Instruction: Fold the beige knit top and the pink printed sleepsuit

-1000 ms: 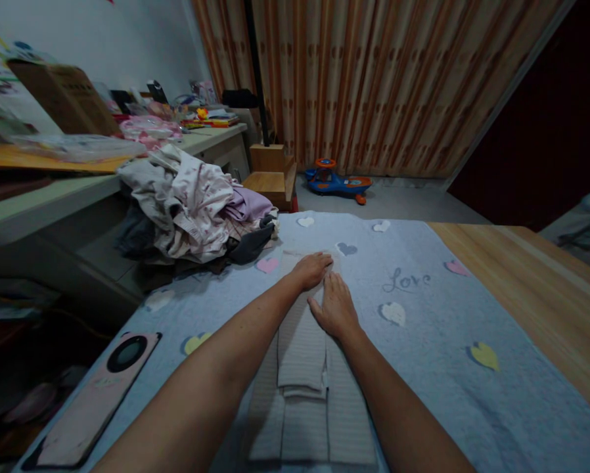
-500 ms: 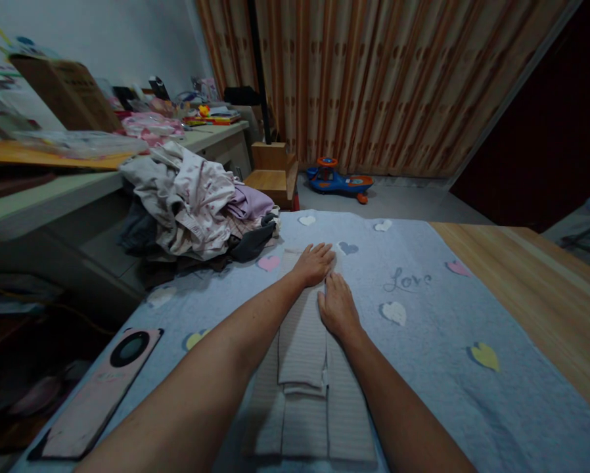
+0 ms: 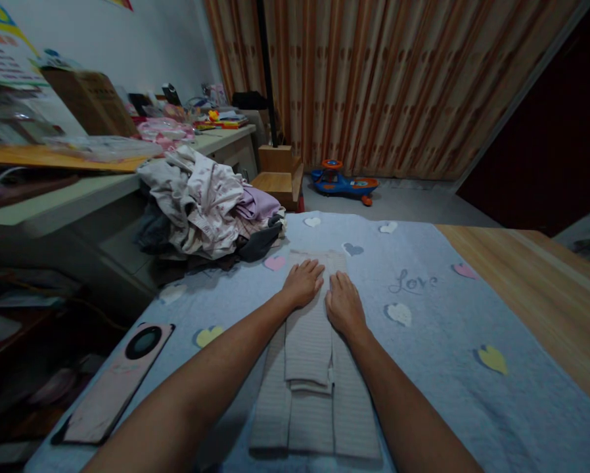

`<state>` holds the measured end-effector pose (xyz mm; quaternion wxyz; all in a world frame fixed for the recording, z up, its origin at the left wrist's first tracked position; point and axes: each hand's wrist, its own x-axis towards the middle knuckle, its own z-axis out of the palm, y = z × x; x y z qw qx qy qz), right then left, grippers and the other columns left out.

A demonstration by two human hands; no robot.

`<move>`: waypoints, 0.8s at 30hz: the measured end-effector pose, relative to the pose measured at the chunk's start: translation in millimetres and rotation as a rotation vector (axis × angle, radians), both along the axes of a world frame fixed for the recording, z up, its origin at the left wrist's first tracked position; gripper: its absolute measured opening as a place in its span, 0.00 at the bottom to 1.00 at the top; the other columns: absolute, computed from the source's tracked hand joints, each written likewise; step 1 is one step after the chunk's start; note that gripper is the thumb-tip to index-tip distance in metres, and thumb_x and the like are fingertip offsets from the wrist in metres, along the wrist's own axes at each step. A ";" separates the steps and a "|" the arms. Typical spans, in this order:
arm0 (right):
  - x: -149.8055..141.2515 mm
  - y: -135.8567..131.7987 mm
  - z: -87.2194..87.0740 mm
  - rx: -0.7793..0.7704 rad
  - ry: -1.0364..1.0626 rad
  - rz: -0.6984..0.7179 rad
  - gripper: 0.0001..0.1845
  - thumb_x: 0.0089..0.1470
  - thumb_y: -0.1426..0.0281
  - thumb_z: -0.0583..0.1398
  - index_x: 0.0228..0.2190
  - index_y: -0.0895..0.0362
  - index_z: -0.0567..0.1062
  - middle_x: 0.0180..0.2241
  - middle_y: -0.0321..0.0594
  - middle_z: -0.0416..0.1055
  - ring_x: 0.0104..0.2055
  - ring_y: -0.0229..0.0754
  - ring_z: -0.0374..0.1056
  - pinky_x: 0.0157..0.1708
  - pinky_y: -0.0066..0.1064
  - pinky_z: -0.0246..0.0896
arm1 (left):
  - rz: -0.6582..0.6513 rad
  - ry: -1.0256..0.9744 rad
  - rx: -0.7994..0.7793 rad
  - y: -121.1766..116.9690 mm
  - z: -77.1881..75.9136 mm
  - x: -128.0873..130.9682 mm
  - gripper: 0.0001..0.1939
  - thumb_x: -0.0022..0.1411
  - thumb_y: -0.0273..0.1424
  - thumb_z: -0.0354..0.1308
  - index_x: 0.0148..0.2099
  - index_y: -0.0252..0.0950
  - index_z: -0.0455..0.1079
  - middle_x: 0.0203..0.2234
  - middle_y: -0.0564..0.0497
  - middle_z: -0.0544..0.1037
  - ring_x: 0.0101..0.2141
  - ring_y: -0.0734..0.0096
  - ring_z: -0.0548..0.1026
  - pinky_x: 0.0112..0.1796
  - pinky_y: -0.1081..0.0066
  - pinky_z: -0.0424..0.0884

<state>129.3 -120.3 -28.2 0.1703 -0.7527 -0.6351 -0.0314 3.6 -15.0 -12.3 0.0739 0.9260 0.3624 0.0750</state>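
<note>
A light grey, finely ribbed garment (image 3: 309,348) lies folded lengthwise in front of me, with a narrower folded strip over its middle. My left hand (image 3: 303,284) rests flat on the upper left part of that strip, fingers stretched out. Along the strip's right edge lies my right hand (image 3: 346,305), palm down, with its fingers slightly bent on the cloth. Neither hand grips the fabric. Under the garment spreads a pale blue blanket (image 3: 423,368) with hearts and the word "Love".
A heap of crumpled clothes (image 3: 201,203) sits at the far left beside a cluttered desk (image 3: 127,187). A pink phone (image 3: 115,387) lies on the blanket's left side. Bare wood (image 3: 531,282) borders the right. A blue and orange ride-on toy (image 3: 344,180) stands on the floor.
My left hand has slid back towards me and left from the garment's upper right corner, uncovering its far end. My right hand stays at the right edge. The view has shifted slightly.
</note>
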 end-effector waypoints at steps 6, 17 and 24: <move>0.5 0.9 7.7 -0.092 -0.009 0.070 0.31 0.62 0.72 0.47 0.65 0.62 0.58 0.68 0.48 0.51 0.70 0.52 0.44 0.66 0.46 0.42 | 0.020 -0.040 0.077 -4.6 -6.1 1.8 0.25 0.71 0.40 0.42 0.67 0.44 0.58 0.67 0.49 0.59 0.66 0.56 0.55 0.62 0.48 0.55; 18.8 7.1 16.4 -0.229 0.010 0.010 0.32 0.65 0.62 0.45 0.64 0.67 0.59 0.68 0.54 0.50 0.70 0.53 0.46 0.65 0.47 0.43 | 0.029 -0.055 0.069 -7.5 -2.9 0.0 0.25 0.71 0.40 0.42 0.67 0.43 0.59 0.67 0.49 0.59 0.66 0.57 0.56 0.63 0.48 0.54; 26.2 36.2 20.9 -0.209 -0.006 0.078 0.33 0.61 0.71 0.45 0.66 0.66 0.54 0.70 0.48 0.45 0.71 0.47 0.40 0.68 0.47 0.35 | 0.019 -0.067 0.067 -5.9 -6.0 -1.4 0.27 0.70 0.36 0.43 0.68 0.40 0.56 0.68 0.48 0.59 0.67 0.58 0.55 0.63 0.49 0.54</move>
